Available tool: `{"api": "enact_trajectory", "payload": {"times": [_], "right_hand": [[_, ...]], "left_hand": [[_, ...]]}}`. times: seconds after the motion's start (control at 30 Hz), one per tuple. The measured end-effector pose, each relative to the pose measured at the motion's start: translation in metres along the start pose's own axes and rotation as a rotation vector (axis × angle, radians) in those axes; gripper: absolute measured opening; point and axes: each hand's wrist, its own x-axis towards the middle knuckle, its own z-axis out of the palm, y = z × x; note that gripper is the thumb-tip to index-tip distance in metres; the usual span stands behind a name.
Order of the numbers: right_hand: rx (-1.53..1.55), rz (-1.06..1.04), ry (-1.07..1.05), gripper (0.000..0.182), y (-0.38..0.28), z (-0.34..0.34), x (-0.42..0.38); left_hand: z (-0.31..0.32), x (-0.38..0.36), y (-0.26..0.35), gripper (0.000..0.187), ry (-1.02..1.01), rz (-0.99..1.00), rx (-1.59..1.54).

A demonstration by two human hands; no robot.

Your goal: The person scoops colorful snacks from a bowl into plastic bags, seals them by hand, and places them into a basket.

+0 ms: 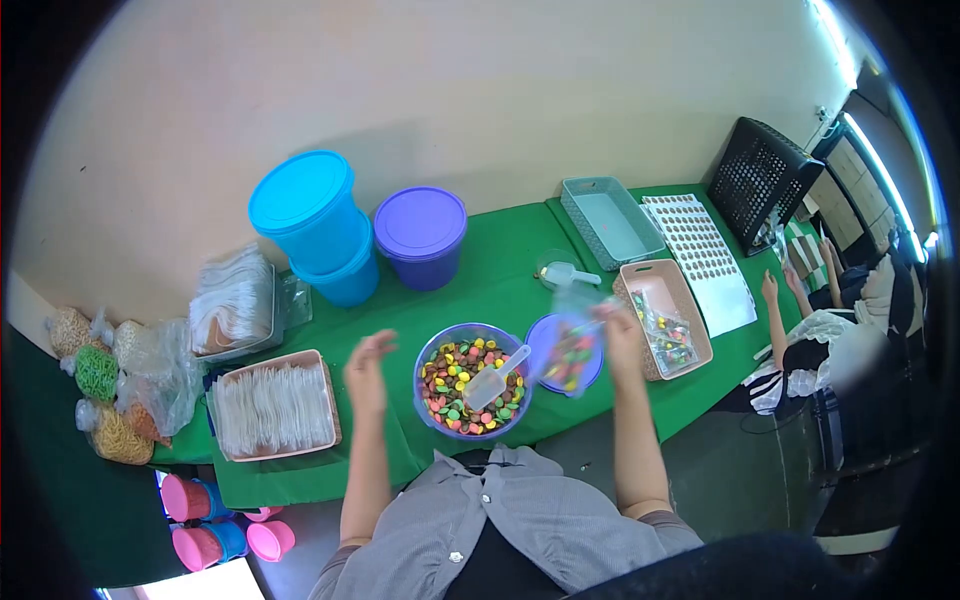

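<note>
One filled bag (569, 345) hangs, blurred, from the right hand (622, 338) in front of the purple lid (538, 338), while the left hand (370, 365), empty with fingers loosely spread, is near the tub (418, 387). It should be light, its film soft and slippery, its colourful pieces (565, 370) prone to shift, so the upper edge seems the safest hold.

A clear bag (570, 358) is held by the right hand (622, 340); the left hand (370, 368) is raised above the desk (505, 258).
</note>
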Motion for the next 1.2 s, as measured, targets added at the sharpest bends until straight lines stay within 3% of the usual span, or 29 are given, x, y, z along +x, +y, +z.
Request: {"api": "enact_trajectory", "payload": {"times": [0.03, 0.07, 0.13, 0.2, 0.27, 0.33, 0.37, 0.4, 0.47, 0.6, 0.67, 0.7, 0.73, 0.83, 0.9, 0.97, 1.13, 1.2], "right_hand": [[-0.177, 0.124, 0.184, 0.024, -0.009, -0.024, 0.009], [-0.215, 0.140, 0.368, 0.028, 0.049, -0.068, 0.030], [0.203, 0.242, 0.696, 0.029, 0.098, -0.121, 0.052], [0.387, 0.318, 0.820, 0.030, 0.138, -0.159, 0.064], [0.574, 0.397, 0.930, 0.031, 0.168, -0.174, 0.063], [-0.173, 0.412, 0.760, 0.036, 0.201, -0.179, 0.049], [-0.320, 0.341, 0.743, 0.041, 0.245, -0.195, 0.053], [-0.325, 0.337, 0.745, 0.041, 0.232, -0.188, 0.051], [-0.706, 0.533, 0.810, 0.044, 0.190, -0.148, 0.042], [-0.459, 0.406, 0.642, 0.042, 0.183, -0.095, 0.040], [-0.337, 0.096, 0.509, 0.036, 0.167, -0.048, 0.027], [-0.361, 0.014, 0.417, 0.033, 0.144, -0.024, 0.019], [-0.379, -0.065, 0.322, 0.030, 0.113, 0.000, 0.007], [-0.261, -0.085, 0.135, 0.026, 0.032, 0.064, -0.028], [-0.266, -0.139, 0.031, 0.023, 0.010, 0.086, -0.044], [-0.275, -0.201, -0.036, 0.019, -0.007, 0.102, -0.057], [-0.352, -0.261, -0.184, 0.019, -0.006, 0.109, -0.062], [-0.370, -0.274, -0.222, 0.018, 0.000, 0.108, -0.058]], "left_hand": [[-0.029, 0.007, -0.007, 0.044, 0.135, -0.023, 0.187], [-0.057, 0.010, -0.016, 0.042, 0.268, -0.042, 0.371], [-0.112, 0.009, -0.045, 0.042, 0.389, 0.041, 0.786], [-0.145, -0.003, -0.063, 0.054, 0.415, -0.320, 1.371], [-0.154, -0.022, -0.081, 0.062, 0.387, -0.493, 1.448], [-0.181, -0.034, -0.121, 0.061, 0.335, -0.508, 1.422], [-0.186, -0.036, -0.133, 0.060, 0.276, -0.530, 1.390], [-0.184, -0.036, -0.135, 0.060, 0.273, -0.531, 1.384], [-0.178, -0.040, -0.139, 0.063, 0.378, -0.499, 1.378], [-0.167, -0.044, -0.130, 0.060, 0.462, -0.352, 1.385], [-0.152, -0.049, -0.103, 0.055, 0.502, -0.298, 1.416], [-0.158, -0.050, -0.119, 0.054, 0.529, -0.219, 1.400], [-0.160, -0.050, -0.122, 0.053, 0.494, -0.269, 1.371], [-0.164, -0.043, -0.124, 0.050, 0.456, -0.401, 1.322], [-0.161, -0.046, -0.131, 0.049, 0.558, -0.156, 1.339], [-0.156, -0.044, -0.120, 0.049, 0.602, -0.130, 1.303], [-0.167, -0.044, -0.120, 0.037, 0.615, -0.034, 1.150], [-0.186, -0.043, -0.120, 0.030, 0.587, -0.061, 1.280]]}}
